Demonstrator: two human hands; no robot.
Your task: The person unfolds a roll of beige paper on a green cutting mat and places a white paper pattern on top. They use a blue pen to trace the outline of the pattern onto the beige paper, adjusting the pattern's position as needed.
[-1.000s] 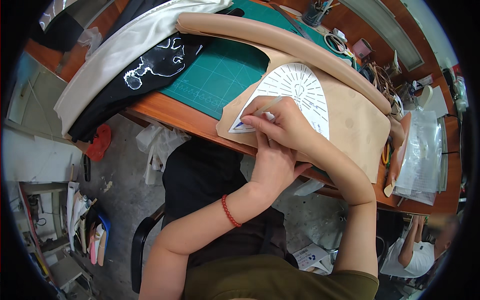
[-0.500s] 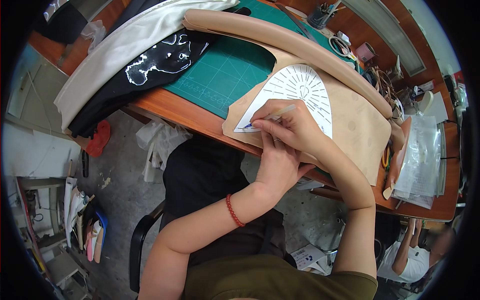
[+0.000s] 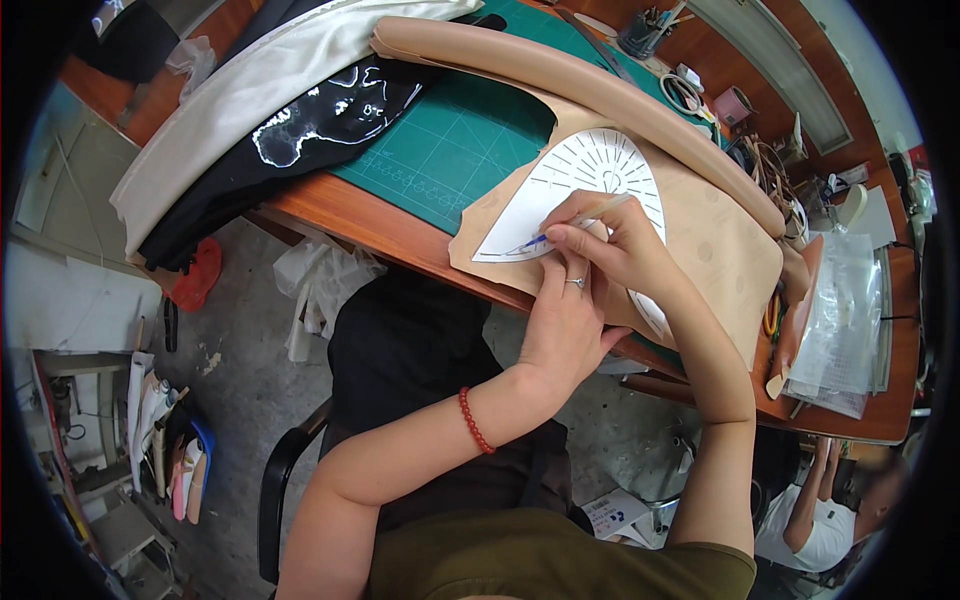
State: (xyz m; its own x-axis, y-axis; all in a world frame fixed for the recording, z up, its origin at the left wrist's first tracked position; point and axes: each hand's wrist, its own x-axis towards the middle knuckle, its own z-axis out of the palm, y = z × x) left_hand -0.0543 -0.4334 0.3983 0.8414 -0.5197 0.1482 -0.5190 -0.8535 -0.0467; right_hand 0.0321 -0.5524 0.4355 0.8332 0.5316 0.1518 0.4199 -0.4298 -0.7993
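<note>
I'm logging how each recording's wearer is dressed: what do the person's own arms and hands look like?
The left hand, ungloved, wears a silvery ring, and its wrist a bracelet of round red beads. The right hand, also ungloved, and its forearm show no jewellery. An olive-green short sleeve covers part of the upper right arm.

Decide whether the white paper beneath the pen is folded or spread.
Spread: the white paper lies flat on the tan sheet, its radiating lines showing; the right hand covers part of it.

Even indoor light, dark fisheye rim
Glare streaks the glossy black sheet (image 3: 300,150); the far right seems slightly blurred.
</note>
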